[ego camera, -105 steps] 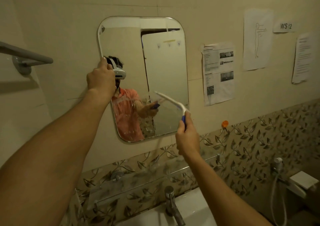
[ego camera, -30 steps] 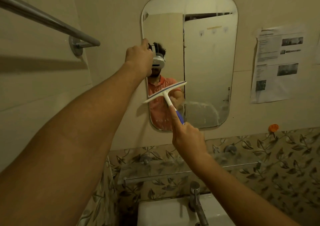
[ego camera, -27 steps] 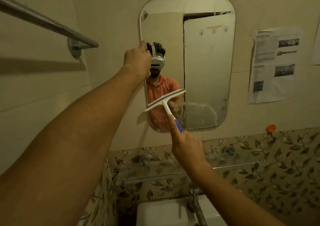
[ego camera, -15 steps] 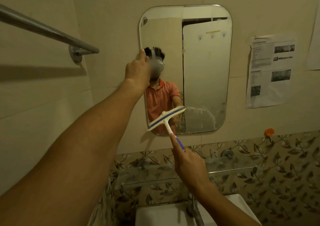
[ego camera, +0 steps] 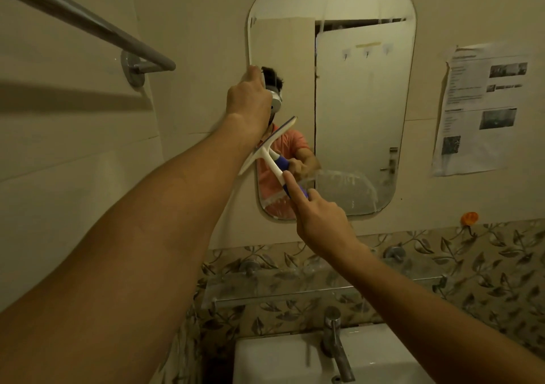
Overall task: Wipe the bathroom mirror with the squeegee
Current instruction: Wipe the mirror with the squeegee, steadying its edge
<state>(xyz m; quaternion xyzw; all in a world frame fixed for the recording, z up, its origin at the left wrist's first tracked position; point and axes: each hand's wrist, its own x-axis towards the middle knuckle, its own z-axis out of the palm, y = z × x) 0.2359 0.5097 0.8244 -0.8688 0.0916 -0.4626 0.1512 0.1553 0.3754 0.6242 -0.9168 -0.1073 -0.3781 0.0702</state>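
Bathroom, items listed near to far.

- Sink [ego camera: 280,360], one, white, bottom centre.
- Tap [ego camera: 336,342], one, metal, on the sink's back edge.
- Glass shelf [ego camera: 265,289], one, across the leaf-patterned tile band.
- Right hand [ego camera: 321,224], one, centre of frame: fingers wrapped round the blue handle, forefinger laid straight along it.
- Squeegee [ego camera: 267,150], one, white. Its blade is tilted on a diagonal against the mirror's lower left, overlapping the left rim.
- Left hand [ego camera: 249,100], one, just above the blade: fingers curled on the mirror's left rim, tips mostly hidden.
- Mirror [ego camera: 359,88], one, rounded corners, upper centre, with one soapy patch at its lower middle.
- Towel bar [ego camera: 88,21], one, upper left.
- Printed sheet [ego camera: 480,109], one, right of the mirror.
- Orange knob [ego camera: 469,218], one, below the sheet.
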